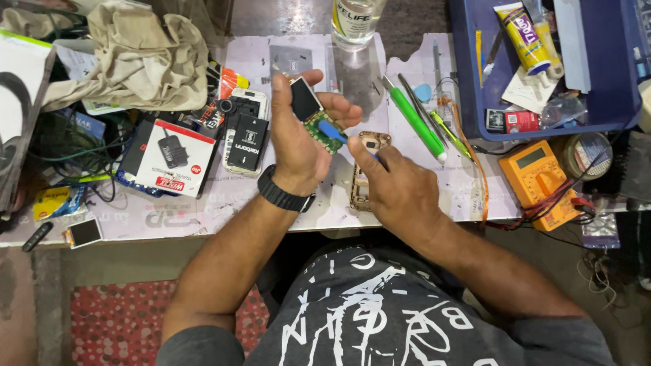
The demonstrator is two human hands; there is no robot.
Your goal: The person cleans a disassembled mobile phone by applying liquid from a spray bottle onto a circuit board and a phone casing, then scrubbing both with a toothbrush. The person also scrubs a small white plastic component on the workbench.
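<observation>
While my left hand [298,139] grips the small green circuit board with its dark screen [313,115] above the pale mat, my right hand [397,183] pinches a blue-handled tool [333,131] whose tip touches the board. That board's long axis tilts up-left, nearer the left hand. A gold phone frame [366,169] lies just beneath; a green-handled screwdriver [415,122] and an orange multimeter [539,179] sit to the right, nothing blocking.

- One green circuit board [324,133] with a dark screen
- One blue-tipped tool [333,131]
- One gold phone frame [366,171]
- One orange multimeter [540,181]
- One blue plastic tray [614,102]
- One clear bottle [354,22]
- Two green-handled tools [417,123]
</observation>
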